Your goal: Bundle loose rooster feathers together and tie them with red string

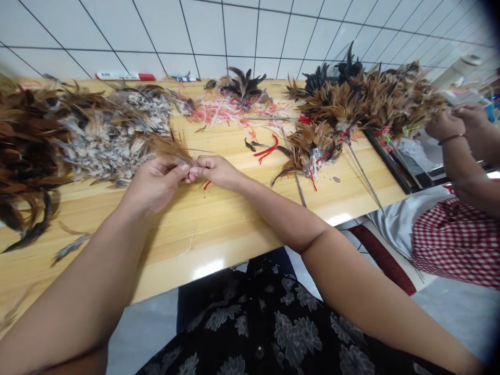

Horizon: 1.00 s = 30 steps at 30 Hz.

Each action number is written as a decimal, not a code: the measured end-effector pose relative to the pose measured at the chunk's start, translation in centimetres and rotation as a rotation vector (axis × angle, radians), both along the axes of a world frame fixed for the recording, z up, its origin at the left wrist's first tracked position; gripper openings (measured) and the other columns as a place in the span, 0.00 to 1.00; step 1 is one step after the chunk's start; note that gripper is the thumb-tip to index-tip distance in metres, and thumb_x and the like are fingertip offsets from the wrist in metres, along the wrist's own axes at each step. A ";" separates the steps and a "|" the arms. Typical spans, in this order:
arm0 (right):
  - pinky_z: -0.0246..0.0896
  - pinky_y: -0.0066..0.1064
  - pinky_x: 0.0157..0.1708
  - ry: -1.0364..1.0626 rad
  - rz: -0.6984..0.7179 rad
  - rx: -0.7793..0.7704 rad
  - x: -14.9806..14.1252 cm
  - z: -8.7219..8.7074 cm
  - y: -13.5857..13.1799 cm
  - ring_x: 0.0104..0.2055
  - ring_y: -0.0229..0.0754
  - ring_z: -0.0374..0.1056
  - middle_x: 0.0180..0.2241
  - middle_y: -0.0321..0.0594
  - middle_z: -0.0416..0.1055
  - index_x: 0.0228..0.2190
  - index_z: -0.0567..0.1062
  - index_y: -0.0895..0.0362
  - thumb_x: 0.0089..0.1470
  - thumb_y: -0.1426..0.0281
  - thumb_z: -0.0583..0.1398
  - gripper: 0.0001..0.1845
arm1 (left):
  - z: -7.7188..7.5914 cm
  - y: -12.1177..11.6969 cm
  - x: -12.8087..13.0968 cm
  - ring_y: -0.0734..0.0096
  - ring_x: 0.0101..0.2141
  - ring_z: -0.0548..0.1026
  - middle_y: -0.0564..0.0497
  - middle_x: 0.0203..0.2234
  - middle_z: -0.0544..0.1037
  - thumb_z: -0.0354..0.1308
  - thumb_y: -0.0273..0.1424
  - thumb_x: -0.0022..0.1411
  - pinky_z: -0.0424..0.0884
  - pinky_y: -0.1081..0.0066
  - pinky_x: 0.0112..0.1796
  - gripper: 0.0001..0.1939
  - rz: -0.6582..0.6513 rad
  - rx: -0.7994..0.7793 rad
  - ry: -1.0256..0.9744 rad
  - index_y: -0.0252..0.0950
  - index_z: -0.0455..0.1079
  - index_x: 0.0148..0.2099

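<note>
And I'm seeing a tiled wall (242,26) across the top of my feed, pale tiles cut by dark grout lines, slanting away at the right! Below it runs a long wooden table (238,224), yellow-toned, grain showing, so glossy that I get light (209,266) flaring white near its front edge! Lower still, pale grey floor (133,333).

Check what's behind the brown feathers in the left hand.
Behind the brown feathers, the grey-white feather pile shows on the left and wooden tabletop on the right. They cover part of the pile's edge; what lies under it is hidden.
</note>
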State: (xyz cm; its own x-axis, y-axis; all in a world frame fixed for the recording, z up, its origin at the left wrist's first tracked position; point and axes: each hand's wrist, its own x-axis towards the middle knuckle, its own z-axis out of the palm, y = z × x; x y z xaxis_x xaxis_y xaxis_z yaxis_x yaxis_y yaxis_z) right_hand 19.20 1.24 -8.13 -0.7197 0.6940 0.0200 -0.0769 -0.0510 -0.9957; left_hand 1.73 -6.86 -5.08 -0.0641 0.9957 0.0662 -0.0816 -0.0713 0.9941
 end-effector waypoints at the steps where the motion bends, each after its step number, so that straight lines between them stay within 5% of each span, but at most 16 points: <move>1: 0.73 0.28 0.55 0.009 0.012 0.030 -0.1 -0.4 0.2 0.42 0.36 0.79 0.34 0.35 0.86 0.29 0.83 0.58 0.64 0.63 0.85 0.22 | -0.1 0.1 0.0 0.63 0.30 0.80 0.47 0.26 0.85 0.97 0.49 0.46 0.76 0.68 0.34 0.26 0.011 -0.008 0.003 0.42 0.85 0.29; 8: 0.75 0.30 0.60 0.065 0.078 0.059 0.0 -1.1 0.7 0.45 0.37 0.81 0.37 0.36 0.88 0.33 0.89 0.57 0.64 0.56 0.85 0.21 | -0.4 0.3 0.4 0.66 0.29 0.77 0.50 0.24 0.82 0.84 0.36 0.44 0.74 0.68 0.38 0.16 0.078 -0.009 -0.004 0.41 0.80 0.28; 20: 0.74 0.25 0.60 0.148 0.203 -0.169 1.4 1.1 0.3 0.46 0.35 0.81 0.37 0.34 0.88 0.35 0.92 0.57 0.53 0.61 0.90 0.20 | 0.7 -0.1 0.6 0.64 0.30 0.71 0.53 0.24 0.78 0.99 0.48 0.37 0.71 0.63 0.41 0.32 0.033 -0.024 -0.036 0.43 0.78 0.27; 30: 0.70 0.24 0.52 0.105 0.114 0.026 -0.1 -0.9 0.8 0.40 0.33 0.71 0.32 0.30 0.77 0.28 0.81 0.58 0.67 0.64 0.83 0.23 | -0.1 0.3 0.4 0.62 0.30 0.80 0.54 0.26 0.84 0.76 0.36 0.40 0.78 0.62 0.42 0.11 0.105 -0.080 0.030 0.42 0.81 0.29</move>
